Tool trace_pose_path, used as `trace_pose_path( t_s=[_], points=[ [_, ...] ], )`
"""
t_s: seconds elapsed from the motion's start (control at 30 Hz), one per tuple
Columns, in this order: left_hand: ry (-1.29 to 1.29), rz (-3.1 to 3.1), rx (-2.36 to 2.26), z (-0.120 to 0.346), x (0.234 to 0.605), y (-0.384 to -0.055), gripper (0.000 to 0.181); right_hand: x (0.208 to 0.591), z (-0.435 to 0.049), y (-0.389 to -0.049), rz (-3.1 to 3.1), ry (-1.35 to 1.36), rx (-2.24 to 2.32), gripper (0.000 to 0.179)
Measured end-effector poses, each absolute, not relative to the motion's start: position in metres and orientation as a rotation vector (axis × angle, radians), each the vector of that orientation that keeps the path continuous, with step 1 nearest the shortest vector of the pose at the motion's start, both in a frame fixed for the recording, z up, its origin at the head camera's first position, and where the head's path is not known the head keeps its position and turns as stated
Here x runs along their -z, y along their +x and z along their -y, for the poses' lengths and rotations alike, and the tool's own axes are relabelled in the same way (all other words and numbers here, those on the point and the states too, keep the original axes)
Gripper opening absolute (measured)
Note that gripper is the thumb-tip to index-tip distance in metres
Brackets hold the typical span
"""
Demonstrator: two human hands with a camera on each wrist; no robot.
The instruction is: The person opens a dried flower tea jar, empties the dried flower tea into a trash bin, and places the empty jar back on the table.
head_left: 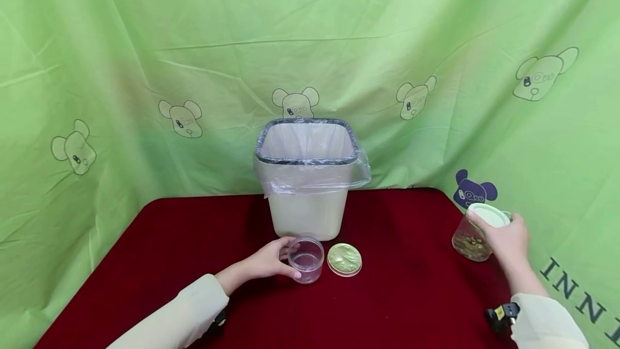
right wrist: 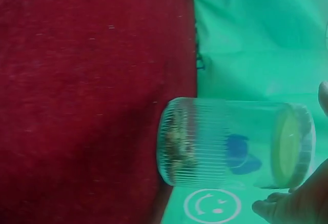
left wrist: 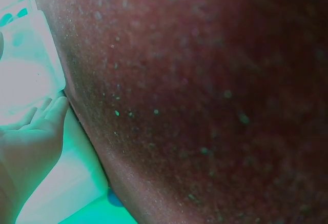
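My left hand (head_left: 268, 260) holds a small clear plastic tub (head_left: 306, 263) from its left side, thumb in front and fingers behind. The tub is uncovered and stands close in front of the bin. Just right of it lies a round gold lid (head_left: 344, 259) with a crinkled top. At the right, my right hand (head_left: 508, 236) grips a clear jar (head_left: 472, 241) from above, around its white lid (head_left: 489, 214). Small brownish bits (right wrist: 179, 147) cover the bottom of the ribbed jar, whose base is right at the red cloth in the right wrist view.
A white bin (head_left: 307, 211) lined with a clear bag (head_left: 310, 176) stands at the back middle of the red-covered table (head_left: 397, 306). Green printed cloth (head_left: 232, 31) hangs behind and along both sides, close to the jar on the right.
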State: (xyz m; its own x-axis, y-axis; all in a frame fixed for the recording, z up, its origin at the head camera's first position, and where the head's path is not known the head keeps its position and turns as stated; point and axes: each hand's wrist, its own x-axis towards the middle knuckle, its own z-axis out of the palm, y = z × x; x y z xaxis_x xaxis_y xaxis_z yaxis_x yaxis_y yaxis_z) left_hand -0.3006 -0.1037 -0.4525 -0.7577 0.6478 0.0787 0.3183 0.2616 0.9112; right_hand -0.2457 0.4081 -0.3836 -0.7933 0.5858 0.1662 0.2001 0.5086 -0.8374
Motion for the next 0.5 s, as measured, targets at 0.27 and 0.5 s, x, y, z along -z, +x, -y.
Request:
trace_pose_path(
  t_s=[0.27,0.5],
  points=[
    [0.88,-2.221,-1.506,0.104,0.453,-0.3,0.074,0.41,-0.41,-0.25,2.277,-0.576,-1.207,0.088],
    [0.879,-2.181,-1.53,0.103,0.455,-0.299,0.07,0.42,-0.408,-0.251,2.254,-0.601,-1.312,0.094]
  ],
)
